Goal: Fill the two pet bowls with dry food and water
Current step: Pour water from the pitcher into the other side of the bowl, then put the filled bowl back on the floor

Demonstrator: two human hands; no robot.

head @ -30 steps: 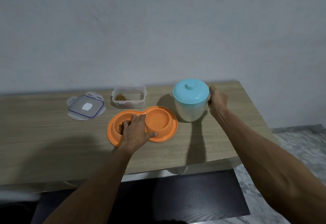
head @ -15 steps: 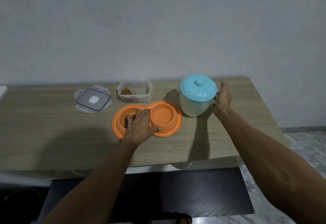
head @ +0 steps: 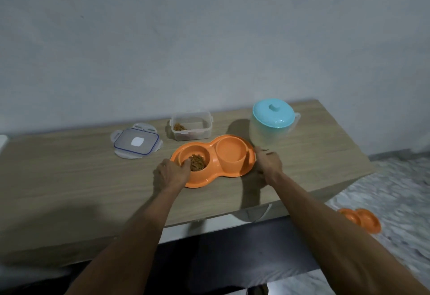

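An orange double pet bowl point(head: 235, 173) lies on the wooden table point(head: 69, 178). Its left cup holds brown dry food point(head: 197, 163). The right cup point(head: 231, 152) looks pale inside; I cannot tell whether it holds water. My left hand point(head: 169, 175) grips the dish's left rim, thumb over the edge beside the food. At the dish's right end, my right hand point(head: 267, 163) has its fingers on the rim. A white jug with a light-blue lid point(head: 272, 122) stands behind the right hand, apart from it.
A clear tub point(head: 191, 125) with a little dry food stands behind the dish, its clip lid point(head: 136, 142) lying to the left. A second orange double bowl point(head: 359, 220) sits on the marble floor at the right. The table's front edge is near my forearms.
My right hand has let go of the jug's handle and dropped to the dish's right end. My left hand slid from the middle of the dish to its left rim. The view tilted down.
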